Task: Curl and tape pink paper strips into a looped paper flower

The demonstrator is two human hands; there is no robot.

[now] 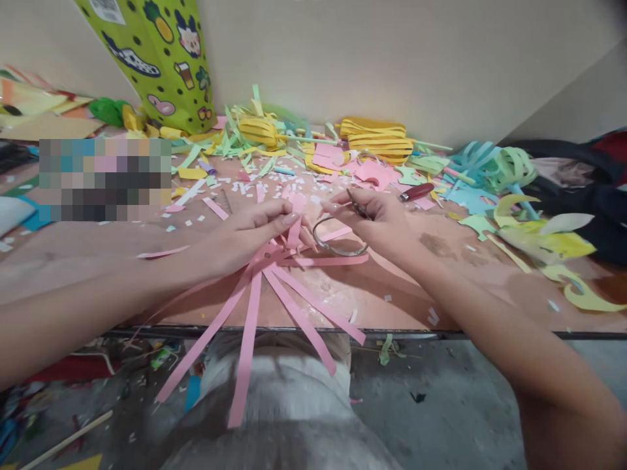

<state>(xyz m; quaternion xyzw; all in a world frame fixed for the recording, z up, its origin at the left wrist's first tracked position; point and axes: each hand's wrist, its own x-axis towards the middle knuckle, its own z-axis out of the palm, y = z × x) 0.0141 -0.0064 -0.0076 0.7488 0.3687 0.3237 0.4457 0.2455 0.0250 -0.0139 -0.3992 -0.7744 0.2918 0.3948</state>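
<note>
My left hand (272, 220) pinches a pink paper strip (295, 225) between thumb and fingers, held upright above the table. It belongs to a bundle of pink strips (249, 339) that fan out from a joined middle and hang over the table's front edge. In my right hand (379, 212) is a dark metal tool, apparently a pair of scissors (360, 205), with one large ring handle (340, 251) hanging below the fingers. Its blades are mostly hidden by the hand. The fingertips of both hands are close together but apart.
Along the wall lie yellow paper lanterns (377, 138), paper scraps and a green printed bag (171, 65). A red-handled tool (416, 191) rests behind my right hand. Blue and green curled paper (514, 166) is at the right. White snippets litter the table (406, 300).
</note>
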